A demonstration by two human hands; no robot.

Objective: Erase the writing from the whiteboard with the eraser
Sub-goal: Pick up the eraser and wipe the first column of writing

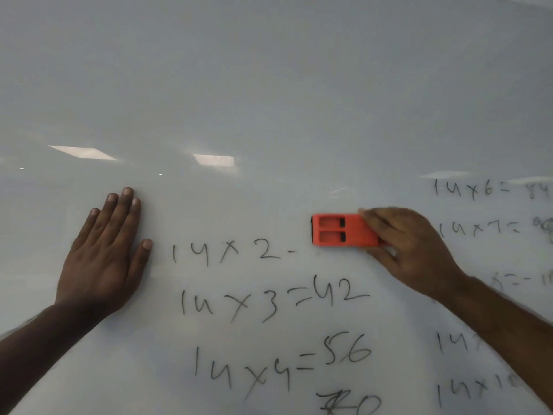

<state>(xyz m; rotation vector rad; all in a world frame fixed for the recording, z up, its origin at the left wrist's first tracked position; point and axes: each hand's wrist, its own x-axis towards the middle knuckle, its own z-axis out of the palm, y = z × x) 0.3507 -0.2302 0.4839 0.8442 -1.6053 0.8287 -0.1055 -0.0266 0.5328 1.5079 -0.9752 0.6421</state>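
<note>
Fingers [377, 227] of the right hand [414, 247] clamped the orange plastic eraser [344, 230] flat against the glossy whiteboard [269, 85], right of "14 x 2"; the left hand [103, 256], spread open, braced her.

**Glossy board, matt plastic eraser**

The large white whiteboard [269, 85] has a smooth, glossy face, shiny enough to mirror pale rectangular ceiling lights [214, 160] as soft bright patches. The dark marker writing [269, 298] on it looks dry and matt, thin and greyish, with a smudged patch near the bottom edge. The orange rectangular plastic eraser [344, 230] has a moulded hard shell with a smooth, matt to faintly satin finish, recessed panels and small black inserts; a dark strip shows along its left end.
</note>
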